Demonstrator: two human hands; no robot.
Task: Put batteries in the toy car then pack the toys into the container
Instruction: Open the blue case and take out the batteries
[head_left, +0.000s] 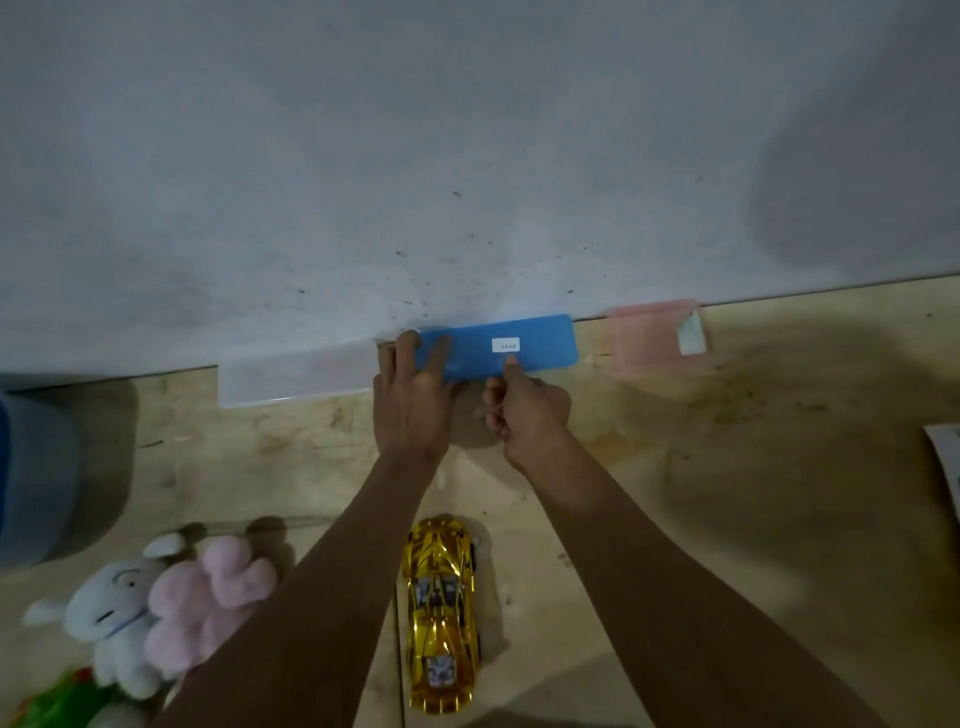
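A blue flat lid or box with a small white label stands against the wall at the far edge of the wooden surface. My left hand lies on its left end with fingers spread over it. My right hand is curled, its thumb pressing the blue piece's lower edge; whether it holds anything inside is hidden. A shiny gold toy car sits upright between my forearms. A white plush rabbit and a pink plush lie at the lower left. No batteries are visible.
A clear plastic container stands left of the blue piece and a pink translucent one to its right, both against the grey wall. A green toy pokes in at the bottom left. A white paper edge shows at the right.
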